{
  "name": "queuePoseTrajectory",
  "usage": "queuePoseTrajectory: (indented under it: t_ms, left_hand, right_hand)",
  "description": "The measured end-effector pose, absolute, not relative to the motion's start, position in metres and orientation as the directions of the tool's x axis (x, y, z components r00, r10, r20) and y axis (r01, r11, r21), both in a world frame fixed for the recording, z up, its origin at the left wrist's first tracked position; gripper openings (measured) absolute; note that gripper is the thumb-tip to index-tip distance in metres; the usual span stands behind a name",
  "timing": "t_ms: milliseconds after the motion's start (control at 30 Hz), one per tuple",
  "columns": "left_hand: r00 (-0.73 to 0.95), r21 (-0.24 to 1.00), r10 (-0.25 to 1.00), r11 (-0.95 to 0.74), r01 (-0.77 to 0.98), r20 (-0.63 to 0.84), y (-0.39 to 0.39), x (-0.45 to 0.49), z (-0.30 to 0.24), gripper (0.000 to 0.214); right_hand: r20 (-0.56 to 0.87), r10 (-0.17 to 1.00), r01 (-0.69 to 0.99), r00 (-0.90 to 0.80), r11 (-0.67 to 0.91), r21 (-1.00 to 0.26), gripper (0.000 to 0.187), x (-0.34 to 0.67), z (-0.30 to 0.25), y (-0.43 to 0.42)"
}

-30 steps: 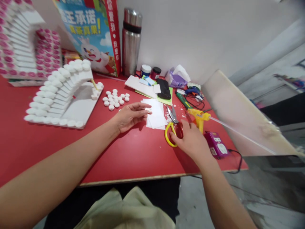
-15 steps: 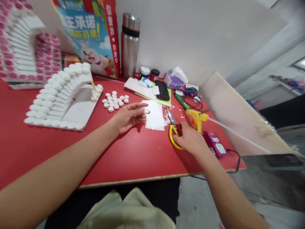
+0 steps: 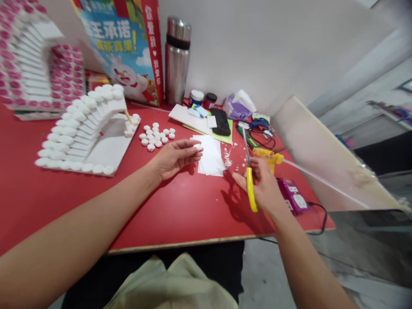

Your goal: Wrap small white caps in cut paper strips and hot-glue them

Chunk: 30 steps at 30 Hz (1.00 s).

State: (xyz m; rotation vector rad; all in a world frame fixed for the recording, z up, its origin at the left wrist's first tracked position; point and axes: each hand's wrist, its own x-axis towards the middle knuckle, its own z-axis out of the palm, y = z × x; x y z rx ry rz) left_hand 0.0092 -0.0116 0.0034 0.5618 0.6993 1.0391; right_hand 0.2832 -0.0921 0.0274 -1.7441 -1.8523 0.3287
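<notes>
My left hand [image 3: 178, 158] pinches a small white piece [image 3: 198, 147] between thumb and fingers, over the left edge of some white paper sheets [image 3: 210, 159]. Its exact kind is hard to make out; it resembles the small white puffs [image 3: 156, 136] grouped just behind that hand. My right hand [image 3: 262, 182] holds yellow-handled scissors [image 3: 250, 189] up off the table, blades pointing away from me. The thumb is apart from the fingers, and the handle lies across the palm. White scraps [image 3: 228, 159] are scattered between the paper and the scissors.
A white stair model edged with puffs [image 3: 69, 133] stands at left, a pink-and-white one [image 3: 32, 77] behind it. A steel flask [image 3: 177, 64] rises at the back. To the right are a yellow glue gun [image 3: 268, 156], a purple power box [image 3: 294, 196] and a pale board [image 3: 322, 159].
The scissors have come up off the table in my right hand and turned to point more steeply away. My left hand stays almost in place with the white piece.
</notes>
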Motion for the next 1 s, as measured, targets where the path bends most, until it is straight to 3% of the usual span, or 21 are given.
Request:
queuePoseTrajectory:
  t_ms: [133, 267, 600, 1000]
  left_hand:
    - [0.326, 0.711, 0.915, 0.393, -0.583, -0.239, -0.013, 0.010, 0.004, 0.016]
    - [0.318, 0.697, 0.923, 0.374, -0.612, -0.216, -0.013, 0.011, 0.005, 0.018]
    - [0.357, 0.716, 0.921, 0.353, -0.602, -0.153, -0.016, 0.015, 0.002, 0.019]
    - [0.413, 0.726, 0.905, 0.348, -0.593, -0.096, -0.017, 0.014, 0.001, 0.031]
  right_hand:
    - [0.110, 0.993, 0.832, -0.038, 0.092, -0.547, 0.061, 0.255, 0.042, -0.095]
    - [0.166, 0.970, 0.850, -0.177, 0.236, -0.472, 0.067, 0.233, 0.041, -0.097]
    - [0.209, 0.946, 0.876, -0.247, 0.310, -0.370, 0.058, 0.220, 0.034, -0.088]
    - [0.206, 0.952, 0.873, -0.227, 0.293, -0.391, 0.048, 0.216, 0.032, -0.088]
